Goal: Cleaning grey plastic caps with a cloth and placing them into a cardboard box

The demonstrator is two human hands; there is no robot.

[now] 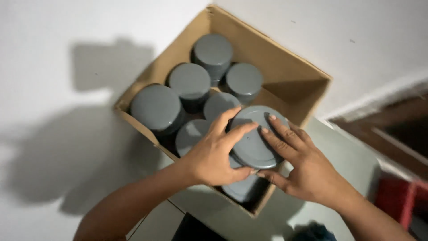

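Both hands clasp one grey lidded jar (pixel 252 136) at the near end of the cardboard box (pixel 285 67): left hand (pixel 214 154) wrapped over its lid, right hand (pixel 303 167) spread along its side. It looks rigid, smooth, probably slippery, so gripping under the lid rim seems safest. Farther in, six more grey jars (pixel 190 81) stand upright, packed close.

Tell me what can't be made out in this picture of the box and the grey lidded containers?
- Head view: the bodies of the grey containers; their lids and the cardboard box walls hide them.
- The held container below its lid; left hand and right hand cover it.
- The red object, blurred and cut by the right edge.
- The box bottom, dark and covered.
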